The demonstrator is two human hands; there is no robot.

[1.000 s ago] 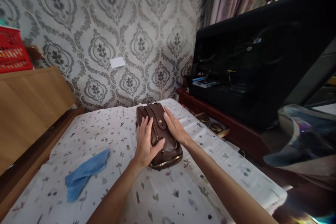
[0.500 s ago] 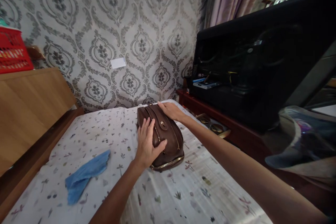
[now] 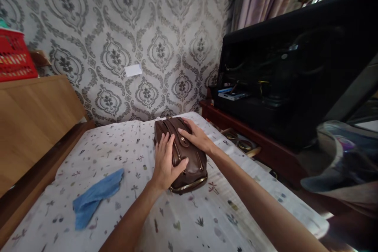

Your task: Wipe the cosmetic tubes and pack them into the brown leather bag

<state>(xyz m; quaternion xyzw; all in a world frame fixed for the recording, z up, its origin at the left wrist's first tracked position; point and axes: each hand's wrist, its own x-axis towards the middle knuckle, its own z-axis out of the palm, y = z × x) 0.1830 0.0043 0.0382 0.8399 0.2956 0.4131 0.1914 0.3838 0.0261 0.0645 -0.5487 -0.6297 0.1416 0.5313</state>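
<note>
A brown leather bag [image 3: 191,165] with gold zips lies on a bed covered by a white patterned sheet [image 3: 141,204]. My left hand [image 3: 165,163] rests flat on the bag's left side, thumb hooked over its top. My right hand [image 3: 196,136] lies palm down on the bag's upper right part, fingers spread toward the flap and clasp. Neither hand grips anything. A crumpled blue cloth [image 3: 94,197] lies on the sheet to the left of the bag, apart from both hands.
A wooden headboard [image 3: 32,122] runs along the left with a red basket [image 3: 14,55] on top. A dark wooden cabinet [image 3: 254,134] with a large black box [image 3: 295,71] stands at the right. Patterned wallpaper and a curtain are behind.
My right hand went out to the bag's far end, then came back toward me onto its top near the clasp. My left hand has stayed on the bag's left side.
</note>
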